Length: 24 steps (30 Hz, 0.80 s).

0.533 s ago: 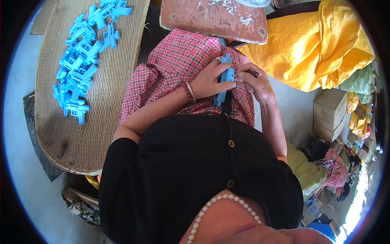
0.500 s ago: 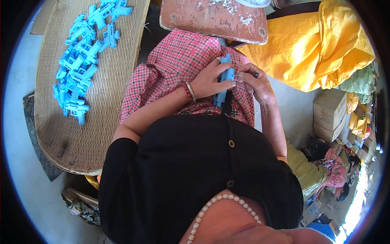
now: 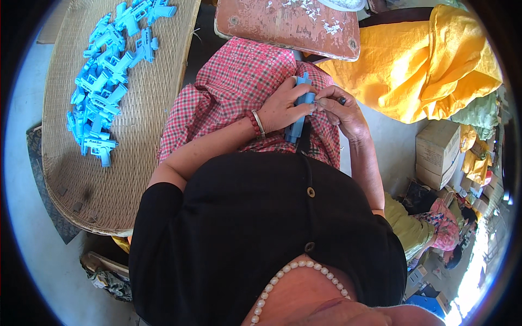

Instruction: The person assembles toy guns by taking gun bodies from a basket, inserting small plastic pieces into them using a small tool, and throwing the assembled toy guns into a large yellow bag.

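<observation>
Over my lap, my left hand (image 3: pixel 284 106) is wrapped round a light-blue toy gun (image 3: pixel 297 128), its fingers across the middle. The toy lies lengthwise, one end pointing away from me and the other toward my body. Close against the toy's right side, my right hand (image 3: pixel 343 113) is closed in a pinch of thumb and fingers. A tiny white piece seems to be between those fingertips and the toy, mostly hidden. Several more blue toy guns (image 3: pixel 103 87) lie heaped in a large woven tray (image 3: pixel 136 119) on my left.
Ahead of me stands a worn reddish-brown stool top (image 3: pixel 283 30) with several small white pieces (image 3: pixel 330 27) and part of a white bowl (image 3: pixel 342 4). Yellow cloth (image 3: pixel 402 65) spreads at the far right. Beyond are a cardboard box (image 3: pixel 436 152) and another person (image 3: pixel 446 225).
My right fingertips have come slightly closer to the toy gun, covering more of the white bit. The left hand keeps its hold. The whole view has shifted slightly.
</observation>
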Each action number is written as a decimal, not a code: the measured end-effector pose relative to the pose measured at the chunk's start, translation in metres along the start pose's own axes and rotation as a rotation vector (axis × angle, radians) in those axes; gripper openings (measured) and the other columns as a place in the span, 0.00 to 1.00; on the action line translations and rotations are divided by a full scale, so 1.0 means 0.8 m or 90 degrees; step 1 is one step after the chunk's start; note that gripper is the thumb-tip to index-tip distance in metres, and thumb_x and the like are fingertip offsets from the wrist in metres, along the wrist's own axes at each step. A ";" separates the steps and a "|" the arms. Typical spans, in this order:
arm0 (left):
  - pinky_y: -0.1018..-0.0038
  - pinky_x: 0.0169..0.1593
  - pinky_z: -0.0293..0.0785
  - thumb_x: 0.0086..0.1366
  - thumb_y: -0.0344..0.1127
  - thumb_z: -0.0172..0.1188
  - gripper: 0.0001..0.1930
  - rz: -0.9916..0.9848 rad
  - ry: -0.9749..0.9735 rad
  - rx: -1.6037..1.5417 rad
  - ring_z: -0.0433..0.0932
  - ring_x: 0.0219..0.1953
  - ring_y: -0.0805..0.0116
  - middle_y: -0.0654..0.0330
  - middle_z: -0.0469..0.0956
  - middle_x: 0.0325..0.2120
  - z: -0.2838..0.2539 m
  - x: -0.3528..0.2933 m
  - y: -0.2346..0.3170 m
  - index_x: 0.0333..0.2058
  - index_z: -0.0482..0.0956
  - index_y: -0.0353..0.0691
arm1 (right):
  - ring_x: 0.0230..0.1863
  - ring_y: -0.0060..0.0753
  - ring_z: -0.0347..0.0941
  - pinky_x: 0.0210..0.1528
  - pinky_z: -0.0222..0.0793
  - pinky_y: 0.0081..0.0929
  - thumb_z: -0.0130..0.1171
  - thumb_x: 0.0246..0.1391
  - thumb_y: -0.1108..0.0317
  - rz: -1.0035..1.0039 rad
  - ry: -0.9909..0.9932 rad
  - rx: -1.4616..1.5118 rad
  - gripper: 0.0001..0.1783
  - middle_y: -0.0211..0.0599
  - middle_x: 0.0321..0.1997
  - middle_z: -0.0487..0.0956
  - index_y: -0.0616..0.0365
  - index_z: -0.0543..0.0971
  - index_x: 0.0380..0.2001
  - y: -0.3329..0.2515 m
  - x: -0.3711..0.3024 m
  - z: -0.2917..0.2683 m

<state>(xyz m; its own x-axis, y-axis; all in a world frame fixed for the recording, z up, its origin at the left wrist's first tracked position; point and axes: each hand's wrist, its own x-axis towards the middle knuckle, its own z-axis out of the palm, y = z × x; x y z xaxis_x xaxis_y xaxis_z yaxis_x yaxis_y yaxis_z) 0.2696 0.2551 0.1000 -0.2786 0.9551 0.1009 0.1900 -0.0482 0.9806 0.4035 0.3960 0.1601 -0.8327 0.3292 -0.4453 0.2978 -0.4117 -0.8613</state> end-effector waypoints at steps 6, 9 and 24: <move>0.65 0.45 0.66 0.55 0.46 0.59 0.25 0.032 0.007 0.021 0.67 0.40 0.52 0.48 0.63 0.37 0.003 -0.002 -0.011 0.49 0.68 0.41 | 0.17 0.08 0.57 0.18 0.52 0.10 0.57 0.54 0.70 -0.088 0.000 -0.127 0.08 0.24 0.25 0.72 0.59 0.76 0.37 0.023 0.008 0.004; 0.64 0.47 0.67 0.53 0.49 0.61 0.29 0.059 -0.003 0.072 0.68 0.42 0.50 0.46 0.64 0.39 -0.001 -0.004 -0.003 0.51 0.66 0.42 | 0.18 0.08 0.56 0.19 0.53 0.12 0.56 0.55 0.70 -0.234 0.054 -0.283 0.10 0.22 0.23 0.69 0.56 0.74 0.41 0.019 0.008 0.013; 0.61 0.47 0.68 0.50 0.51 0.64 0.34 -0.037 -0.014 0.125 0.69 0.42 0.47 0.45 0.64 0.41 -0.007 0.002 0.006 0.52 0.65 0.41 | 0.13 0.14 0.48 0.15 0.44 0.14 0.46 0.60 0.68 -0.448 0.156 0.195 0.08 0.26 0.17 0.59 0.56 0.72 0.41 -0.020 0.021 0.049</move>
<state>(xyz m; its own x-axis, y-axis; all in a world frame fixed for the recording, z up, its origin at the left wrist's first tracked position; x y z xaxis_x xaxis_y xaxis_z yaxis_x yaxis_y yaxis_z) 0.2645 0.2543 0.1055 -0.2738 0.9610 0.0394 0.3551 0.0629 0.9327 0.3663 0.3750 0.1760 -0.6408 0.7605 0.1049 -0.4286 -0.2411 -0.8707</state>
